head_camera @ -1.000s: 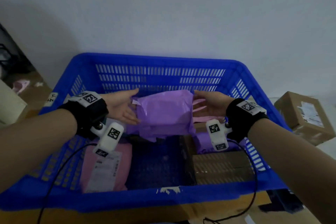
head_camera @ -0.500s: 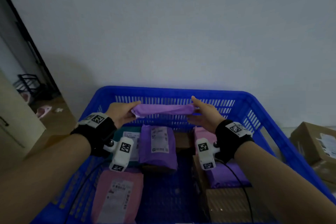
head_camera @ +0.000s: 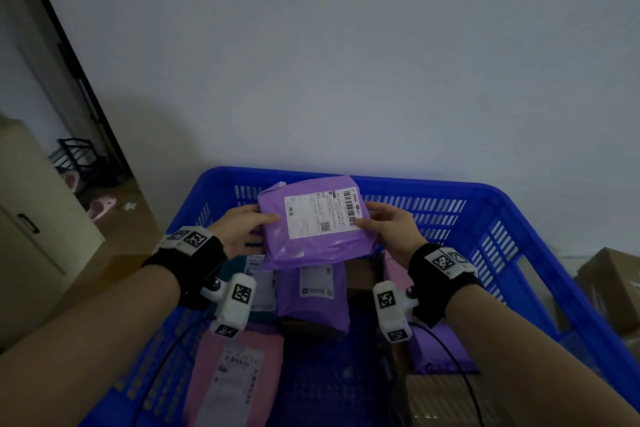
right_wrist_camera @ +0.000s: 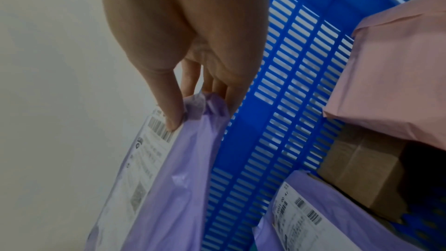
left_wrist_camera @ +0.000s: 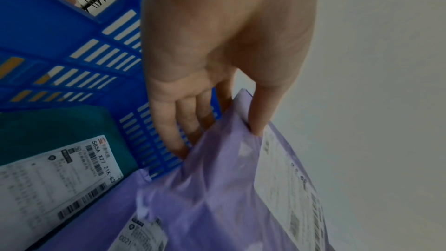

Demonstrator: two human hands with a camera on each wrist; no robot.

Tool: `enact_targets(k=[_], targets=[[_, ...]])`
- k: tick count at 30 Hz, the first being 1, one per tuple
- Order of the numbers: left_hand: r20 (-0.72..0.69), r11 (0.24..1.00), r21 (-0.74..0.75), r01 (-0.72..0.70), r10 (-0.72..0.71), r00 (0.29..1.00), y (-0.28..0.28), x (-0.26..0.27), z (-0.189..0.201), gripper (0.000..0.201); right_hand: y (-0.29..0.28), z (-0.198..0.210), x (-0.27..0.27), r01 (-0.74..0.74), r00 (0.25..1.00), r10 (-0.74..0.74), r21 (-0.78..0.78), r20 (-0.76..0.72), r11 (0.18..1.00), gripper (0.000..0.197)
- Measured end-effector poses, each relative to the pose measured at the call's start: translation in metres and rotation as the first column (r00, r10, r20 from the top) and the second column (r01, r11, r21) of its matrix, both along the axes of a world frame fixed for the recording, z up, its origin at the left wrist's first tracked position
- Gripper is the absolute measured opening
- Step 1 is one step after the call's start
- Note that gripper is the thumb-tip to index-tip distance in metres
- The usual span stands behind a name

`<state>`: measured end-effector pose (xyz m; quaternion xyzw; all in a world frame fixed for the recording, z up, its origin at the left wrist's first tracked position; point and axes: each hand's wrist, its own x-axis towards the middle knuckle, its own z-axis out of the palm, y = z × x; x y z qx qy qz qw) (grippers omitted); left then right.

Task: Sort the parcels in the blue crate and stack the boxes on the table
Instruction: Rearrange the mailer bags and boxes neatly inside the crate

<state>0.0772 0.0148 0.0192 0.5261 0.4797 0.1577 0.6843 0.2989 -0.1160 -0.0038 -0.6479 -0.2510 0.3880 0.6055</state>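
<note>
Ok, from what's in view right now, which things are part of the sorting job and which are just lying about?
Part of the job:
- purple parcel, held by left hand and right hand
- blue crate
- pink parcel, second purple parcel, teal parcel in the crate
- cardboard box beside the crate

Lying about:
- cabinet
- black rack

One blue crate [head_camera: 526, 215]. Purple parcels, I count three: one held up [head_camera: 311, 222] at the far side, one lying in the middle [head_camera: 315, 298], one on the right [head_camera: 440, 347]. Pink parcels, two: one near left [head_camera: 235, 374], one partly hidden on the right [head_camera: 393, 267]. One teal parcel [head_camera: 232, 274] on the left. Brown boxes, at least two inside [head_camera: 360, 274] [head_camera: 440, 402], one outside [head_camera: 609, 284] at right.
</note>
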Motion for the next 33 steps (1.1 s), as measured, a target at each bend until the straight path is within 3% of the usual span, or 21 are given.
enact_targets(k=[7,10,13,17,20,25,29,33], targets=[[-0.034,0.993,0.037,0.109,-0.107,0.994,0.012,-0.012,0.002,0.026,0.004,0.005,0.007,-0.085,0.994,0.086,0.030,-0.066,0.996,0.042],[-0.024,0.988,0.065,0.140,-0.139,0.990,0.016,-0.019,0.004,0.019,0.005,0.014,0.009,-0.192,0.981,0.192,-0.004,0.003,0.981,0.035],[-0.088,0.965,0.079,0.252,-0.245,0.966,0.015,-0.021,0.005,0.025,0.009,0.023,0.005,-0.307,0.945,0.313,-0.069,0.095,0.949,0.035],[-0.150,0.926,0.051,0.373,-0.362,0.920,0.005,-0.010,0.002,0.029,0.018,0.028,-0.006,-0.359,0.924,0.368,-0.096,0.106,0.929,0.034],[-0.157,0.927,0.095,0.364,-0.347,0.925,0.001,-0.004,-0.003,0.039,0.023,0.030,-0.009,-0.325,0.938,0.332,-0.086,0.100,0.942,0.036],[-0.044,0.971,0.091,0.219,-0.216,0.975,0.000,0.000,-0.016,0.043,0.029,0.017,-0.007,-0.068,0.987,0.081,-0.096,0.136,0.993,0.056],[0.079,0.996,0.032,0.089,-0.091,0.993,0.000,0.002,-0.026,0.047,0.019,0.000,-0.012,-0.111,0.994,0.111,-0.091,0.000,0.990,0.054],[0.076,0.996,0.019,0.088,-0.089,0.993,-0.007,0.003,-0.030,0.049,0.014,-0.014,-0.022,-0.101,0.995,0.102,-0.090,0.008,0.991,0.053]])
